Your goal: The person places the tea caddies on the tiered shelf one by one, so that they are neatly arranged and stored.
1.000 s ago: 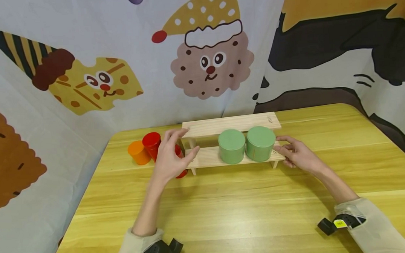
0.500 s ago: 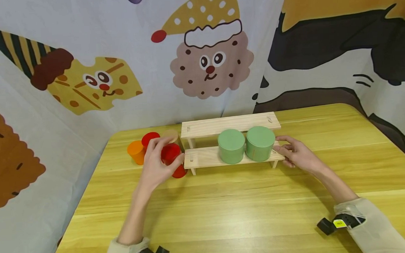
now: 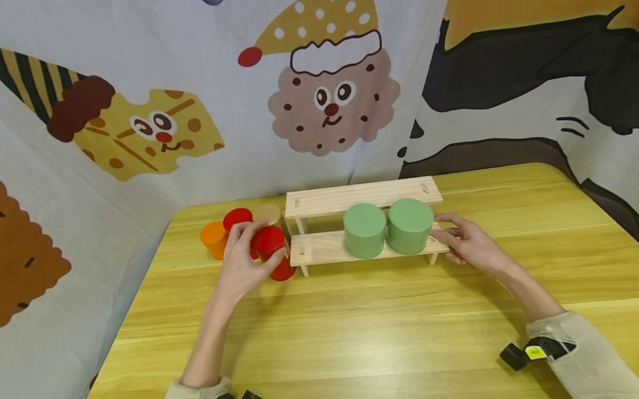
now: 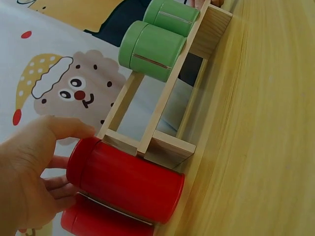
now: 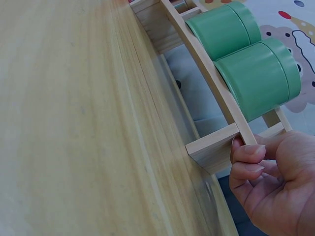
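My left hand is at the near red canister, thumb on one side of its lid and fingers curled round the other. The left wrist view shows this canister standing against the end of the wooden shelf, a second red canister beside it. My right hand pinches the right end of the shelf's lower board; in the right wrist view, thumb and fingers close on that board end. Two green canisters stand side by side on the lower board.
Behind the red canisters are an orange canister and a beige-lidded one. The shelf's upper board runs along the back. A cartoon-printed cloth hangs behind the wooden table.
My left hand has moved left, from the shelf's left end to the near red canister, its fingers closing round the lid. The right hand and green canisters have stayed in place.
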### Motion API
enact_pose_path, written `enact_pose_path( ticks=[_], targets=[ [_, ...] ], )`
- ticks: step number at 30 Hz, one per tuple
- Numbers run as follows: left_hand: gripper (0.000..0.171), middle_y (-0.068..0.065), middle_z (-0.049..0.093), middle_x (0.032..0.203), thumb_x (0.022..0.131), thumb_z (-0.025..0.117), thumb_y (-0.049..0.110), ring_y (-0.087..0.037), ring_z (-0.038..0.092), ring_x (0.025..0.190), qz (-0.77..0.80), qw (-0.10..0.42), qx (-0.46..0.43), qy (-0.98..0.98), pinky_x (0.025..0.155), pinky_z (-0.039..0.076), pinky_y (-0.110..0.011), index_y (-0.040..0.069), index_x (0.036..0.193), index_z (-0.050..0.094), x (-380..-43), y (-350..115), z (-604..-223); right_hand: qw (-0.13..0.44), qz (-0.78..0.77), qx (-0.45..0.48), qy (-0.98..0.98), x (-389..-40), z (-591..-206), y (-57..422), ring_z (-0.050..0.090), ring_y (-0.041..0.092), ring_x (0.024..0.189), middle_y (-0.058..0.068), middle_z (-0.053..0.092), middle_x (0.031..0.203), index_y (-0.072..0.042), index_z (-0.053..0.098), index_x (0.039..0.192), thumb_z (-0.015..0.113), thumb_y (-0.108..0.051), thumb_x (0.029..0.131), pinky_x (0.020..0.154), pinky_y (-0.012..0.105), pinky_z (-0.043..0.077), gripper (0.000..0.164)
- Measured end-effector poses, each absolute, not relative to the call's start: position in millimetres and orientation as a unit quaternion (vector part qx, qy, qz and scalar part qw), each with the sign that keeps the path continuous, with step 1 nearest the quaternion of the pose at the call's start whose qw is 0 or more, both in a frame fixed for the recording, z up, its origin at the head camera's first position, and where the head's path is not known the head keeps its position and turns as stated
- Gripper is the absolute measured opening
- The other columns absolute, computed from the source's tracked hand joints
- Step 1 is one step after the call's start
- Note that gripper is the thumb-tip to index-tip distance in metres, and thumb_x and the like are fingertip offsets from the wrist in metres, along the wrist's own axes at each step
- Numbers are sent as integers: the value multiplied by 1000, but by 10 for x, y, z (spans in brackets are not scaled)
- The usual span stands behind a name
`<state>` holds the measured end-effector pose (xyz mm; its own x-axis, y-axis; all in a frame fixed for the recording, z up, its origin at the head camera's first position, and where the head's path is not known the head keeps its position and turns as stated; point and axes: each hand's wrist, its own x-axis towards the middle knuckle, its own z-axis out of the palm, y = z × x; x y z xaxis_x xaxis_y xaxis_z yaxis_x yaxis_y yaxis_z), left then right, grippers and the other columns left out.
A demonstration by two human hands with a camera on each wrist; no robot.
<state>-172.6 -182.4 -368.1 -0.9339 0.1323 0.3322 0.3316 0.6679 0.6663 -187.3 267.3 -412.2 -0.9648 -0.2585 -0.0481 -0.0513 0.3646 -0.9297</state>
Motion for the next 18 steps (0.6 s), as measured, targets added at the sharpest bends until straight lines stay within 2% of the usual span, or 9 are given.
enact_pose_path(
  ticks=[10,18],
  targets=[
    [59,-15,49,128,81,84,22,-31,53,106,-381,114,-123,-909,85,51,-43,3,131,58,-1738,-1855,-3686,90,-553,-97,822,-1874,-4127,2672,45,11,52,7,48,73,6,34,146,54,-22,106,47,26,41,53],
    [65,-17,51,130,81,85,22,-32,53,110,-375,93,-127,-913,88,52,-46,1,134,53,-1758,-1882,-3705,89,-550,-98,824,-1875,-4125,2672,46,11,52,7,49,74,6,35,146,54,-22,106,47,26,42,53]
  ],
)
